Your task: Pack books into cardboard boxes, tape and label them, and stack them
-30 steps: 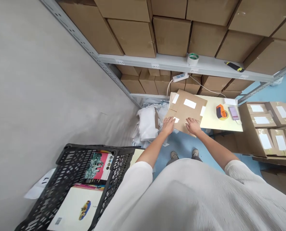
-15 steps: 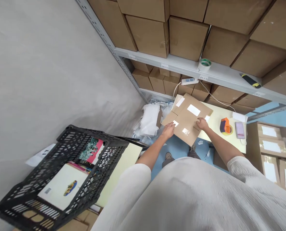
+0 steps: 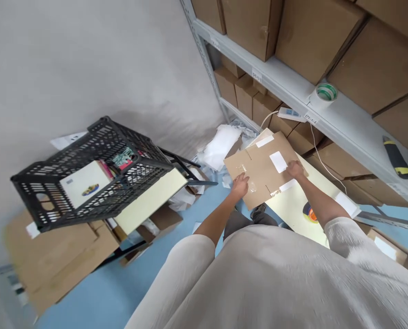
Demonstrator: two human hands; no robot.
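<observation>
A flattened cardboard box [image 3: 262, 160] with white labels and bits of shiny clear tape is in front of me, tilted over the end of a pale yellow table [image 3: 289, 208]. My left hand [image 3: 240, 186] grips its near left edge, fingers on top and the thumb mostly hidden. At the right side of the cardboard, my right hand [image 3: 296, 170] is closed on the edge close to a white label. An orange and purple tape dispenser [image 3: 308, 213] lies on the table below my right forearm, which partly hides it.
To the left, a black plastic crate [image 3: 121, 201] with books stands on another pale tabletop [image 3: 152, 201]. Shelves [image 3: 276, 75] of cardboard boxes bear a tape roll [image 3: 324, 95] and a yellow-black cutter [image 3: 397, 157]. White packing scraps [image 3: 221, 146] lie by the wall.
My view has swung left, bringing more blue floor and the crate's table into sight. The cardboard has turned slightly between my hands, which both keep their hold.
</observation>
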